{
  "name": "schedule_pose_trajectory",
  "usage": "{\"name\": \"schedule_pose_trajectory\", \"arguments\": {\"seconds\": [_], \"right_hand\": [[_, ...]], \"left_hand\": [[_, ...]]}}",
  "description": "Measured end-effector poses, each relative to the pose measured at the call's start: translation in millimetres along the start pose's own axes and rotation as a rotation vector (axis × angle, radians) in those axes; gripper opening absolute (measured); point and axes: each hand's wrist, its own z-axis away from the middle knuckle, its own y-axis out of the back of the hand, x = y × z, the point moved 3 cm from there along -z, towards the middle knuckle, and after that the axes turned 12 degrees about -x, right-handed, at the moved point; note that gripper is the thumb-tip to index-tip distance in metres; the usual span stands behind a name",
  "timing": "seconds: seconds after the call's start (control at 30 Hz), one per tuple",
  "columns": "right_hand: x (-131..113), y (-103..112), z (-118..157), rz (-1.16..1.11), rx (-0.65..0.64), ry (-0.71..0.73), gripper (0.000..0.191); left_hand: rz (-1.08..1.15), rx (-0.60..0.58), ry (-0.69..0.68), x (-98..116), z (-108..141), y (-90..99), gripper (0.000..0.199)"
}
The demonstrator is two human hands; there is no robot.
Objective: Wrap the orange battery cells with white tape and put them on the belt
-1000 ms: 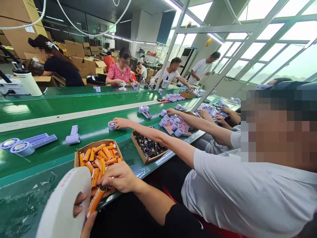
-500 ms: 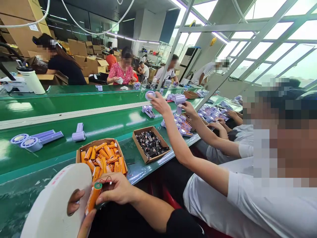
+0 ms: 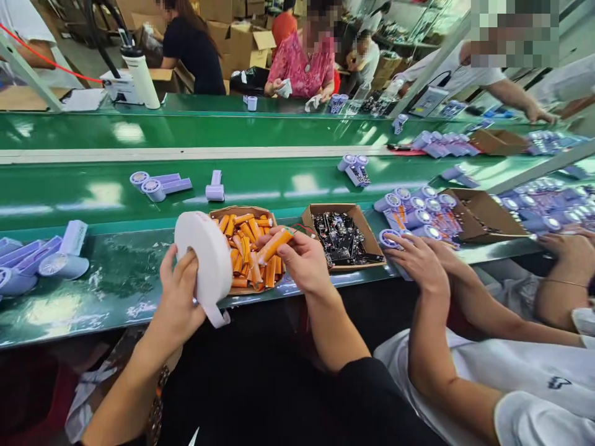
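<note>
My left hand (image 3: 179,288) grips a large white roll of tape (image 3: 202,257), its fingers in the central hole. A loose end of tape hangs from the roll's underside. Just right of the roll, my right hand (image 3: 304,257) pinches an orange battery (image 3: 275,246) with thin wires at its right end. This battery is tilted above a cardboard box (image 3: 242,291) of many orange batteries (image 3: 242,238). To the right, another cardboard box (image 3: 360,267) holds dark circuit boards (image 3: 337,238).
Purple fan housings lie at the left (image 3: 65,263), on the green belt (image 3: 260,179) and in a pile (image 3: 418,217) at the right. Beside me on the right, a co-worker's hands (image 3: 425,263) touch that pile. More people sit across the belt.
The view has swung left and down. My left hand and the roll now show more fully, and the battery has moved away from the roll. The co-worker's raised hands have come down to the housings.
</note>
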Motion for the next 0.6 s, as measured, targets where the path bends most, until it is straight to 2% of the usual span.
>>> {"name": "schedule_pose_trajectory", "arguments": {"seconds": [0.1, 0.23, 0.4, 0.6], "right_hand": [[-9, 4, 0, 0.123, -0.090, -0.033, 0.056], [-16, 2, 0, 0.333, -0.166, -0.064, 0.046], [-22, 0, -3, 0.615, -0.199, -0.068, 0.030], [-36, -2, -10, 0.811, -0.304, -0.067, 0.036]], "left_hand": [[-0.262, -0.016, -0.045, -1, -4, 9.1, 0.076], [-0.431, -0.023, -0.057, 4, -6, 11.3, 0.064], [-0.553, -0.015, -0.093, 8, -7, 11.5, 0.058], [-0.610, -0.067, -0.155, 9, -4, 7.6, 0.067]]}}
